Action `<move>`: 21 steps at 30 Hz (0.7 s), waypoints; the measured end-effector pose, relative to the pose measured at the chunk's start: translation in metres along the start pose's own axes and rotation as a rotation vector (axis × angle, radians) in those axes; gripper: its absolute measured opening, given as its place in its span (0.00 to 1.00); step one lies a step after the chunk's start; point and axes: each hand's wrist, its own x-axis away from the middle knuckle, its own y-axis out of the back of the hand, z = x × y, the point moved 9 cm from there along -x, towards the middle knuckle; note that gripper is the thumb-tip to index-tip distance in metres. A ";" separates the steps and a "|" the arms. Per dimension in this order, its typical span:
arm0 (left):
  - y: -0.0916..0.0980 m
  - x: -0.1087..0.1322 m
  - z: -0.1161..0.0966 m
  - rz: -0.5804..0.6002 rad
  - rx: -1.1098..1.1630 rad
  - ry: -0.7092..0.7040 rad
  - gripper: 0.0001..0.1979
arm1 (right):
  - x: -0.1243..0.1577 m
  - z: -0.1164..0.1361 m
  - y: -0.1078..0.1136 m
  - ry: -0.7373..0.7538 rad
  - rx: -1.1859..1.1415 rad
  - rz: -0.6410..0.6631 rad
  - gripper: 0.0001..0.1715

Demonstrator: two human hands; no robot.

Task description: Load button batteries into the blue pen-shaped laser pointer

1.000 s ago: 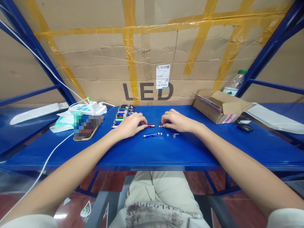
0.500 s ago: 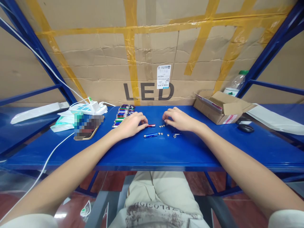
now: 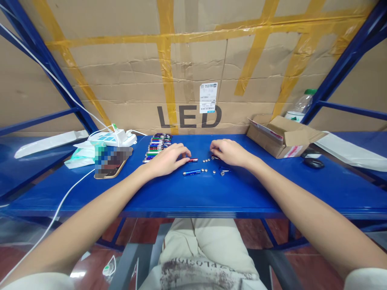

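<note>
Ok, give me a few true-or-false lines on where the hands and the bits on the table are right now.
1. The left hand touches the red tube. True.
2. The blue tube lies under the right hand. False: it lies uncovered on the table, nearer the person than either hand.
3. The cardboard box is open. True.
4. The mouse sits beside the power strip. False: it is at the far right, near the box.
5. Small silver discs lie loose on the table. True.
</note>
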 end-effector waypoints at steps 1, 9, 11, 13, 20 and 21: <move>0.000 0.000 -0.001 0.008 0.007 -0.006 0.15 | 0.000 0.000 0.000 0.003 -0.006 -0.003 0.10; -0.002 0.000 -0.003 0.030 0.008 -0.036 0.13 | 0.005 0.032 0.001 0.258 -0.129 0.004 0.08; -0.001 0.000 -0.004 0.026 0.014 -0.044 0.13 | 0.007 0.040 0.001 0.321 -0.171 0.025 0.08; -0.001 0.000 -0.005 0.022 0.021 -0.048 0.13 | 0.008 0.044 0.000 0.355 -0.195 0.047 0.08; -0.001 0.001 -0.007 0.019 0.028 -0.048 0.12 | 0.006 0.036 -0.001 0.313 -0.156 0.012 0.14; -0.002 0.001 -0.007 0.025 0.025 -0.048 0.12 | 0.005 0.034 -0.001 0.300 -0.145 -0.002 0.15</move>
